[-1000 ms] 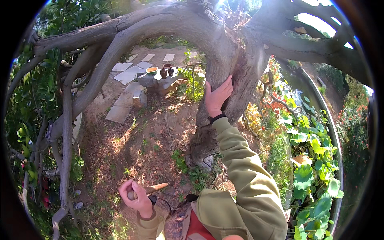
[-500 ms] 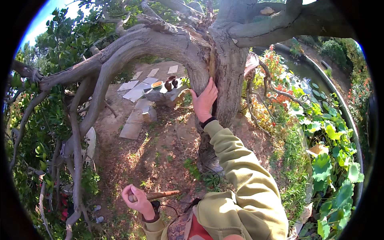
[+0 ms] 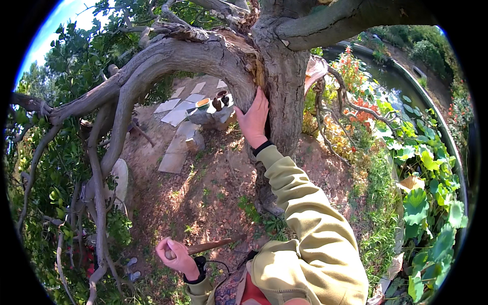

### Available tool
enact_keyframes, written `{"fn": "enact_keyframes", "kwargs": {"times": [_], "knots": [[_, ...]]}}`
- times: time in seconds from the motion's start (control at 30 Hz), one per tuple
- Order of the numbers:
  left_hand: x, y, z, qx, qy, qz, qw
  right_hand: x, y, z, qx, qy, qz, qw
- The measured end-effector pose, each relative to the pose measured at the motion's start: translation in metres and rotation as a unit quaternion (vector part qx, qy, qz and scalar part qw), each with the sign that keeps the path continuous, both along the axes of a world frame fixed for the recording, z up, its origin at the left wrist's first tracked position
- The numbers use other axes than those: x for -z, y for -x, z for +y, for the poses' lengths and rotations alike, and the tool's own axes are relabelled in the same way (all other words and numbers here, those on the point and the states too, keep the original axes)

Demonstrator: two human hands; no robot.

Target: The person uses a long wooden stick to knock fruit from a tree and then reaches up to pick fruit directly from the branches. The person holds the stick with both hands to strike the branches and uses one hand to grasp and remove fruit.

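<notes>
My right hand (image 3: 253, 119) lies flat on the grey tree trunk (image 3: 284, 96), fingers pointing up along the dark split between trunk and bent limb. Its thumb stands out to the left, and nothing is in the hand. Just above the fingertips, torn orange-brown wood (image 3: 259, 71) shows in the split. Low down in front of me, my left hand (image 3: 177, 256) is wrapped around the rounded wooden handle of a tool with a long, brown, rusty-looking blade (image 3: 211, 246). The blade points right, apart from the tree. Its exact kind is hard to make out.
A thick limb (image 3: 168, 56) arches left, with thinner branches (image 3: 99, 203) hanging down. Beyond it, pots (image 3: 217, 103) stand on a rough stone (image 3: 208, 118) beside paving slabs (image 3: 175, 152). To the right are a broken branch (image 3: 343, 94), large-leaved plants (image 3: 417, 208) and a curbed pond (image 3: 391, 76).
The view has shifted slightly, moving the tree left and up in the picture. My right hand stays against the trunk. The tool in my left hand has turned, showing more of its blade's broad side.
</notes>
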State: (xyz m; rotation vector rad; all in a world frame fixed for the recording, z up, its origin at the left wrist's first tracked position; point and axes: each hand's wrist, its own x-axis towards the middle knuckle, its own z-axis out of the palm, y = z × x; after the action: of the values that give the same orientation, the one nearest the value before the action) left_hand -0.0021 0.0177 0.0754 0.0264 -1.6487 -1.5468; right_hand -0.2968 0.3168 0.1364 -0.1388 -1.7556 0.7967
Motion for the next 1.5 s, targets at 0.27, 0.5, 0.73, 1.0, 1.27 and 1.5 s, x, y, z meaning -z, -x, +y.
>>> {"fn": "enact_keyframes", "kwargs": {"times": [0.27,0.5,0.73,1.0,1.27,1.5], "knots": [[0.003,-0.005,0.003,-0.001,-0.002,0.007,1.0,-0.007,-0.004,0.001,-0.01,0.006,-0.035,0.999],[-0.001,-0.01,0.006,-0.02,-0.008,-0.006,1.0,-0.023,-0.005,0.004,-0.017,-0.002,-0.008,1.0],[0.002,-0.009,0.004,-0.016,-0.007,-0.005,1.0,-0.021,0.004,0.008,-0.017,-0.001,-0.007,1.0],[0.002,-0.004,0.006,0.016,-0.014,0.0,1.0,-0.021,0.001,0.011,-0.036,-0.005,-0.015,0.999],[0.002,-0.005,0.002,0.01,-0.019,0.0,1.0,-0.047,0.005,0.008,-0.052,-0.011,0.004,0.999],[0.004,-0.001,-0.003,0.012,-0.026,0.008,1.0,-0.044,0.012,0.008,-0.011,-0.035,0.007,0.999]]}}
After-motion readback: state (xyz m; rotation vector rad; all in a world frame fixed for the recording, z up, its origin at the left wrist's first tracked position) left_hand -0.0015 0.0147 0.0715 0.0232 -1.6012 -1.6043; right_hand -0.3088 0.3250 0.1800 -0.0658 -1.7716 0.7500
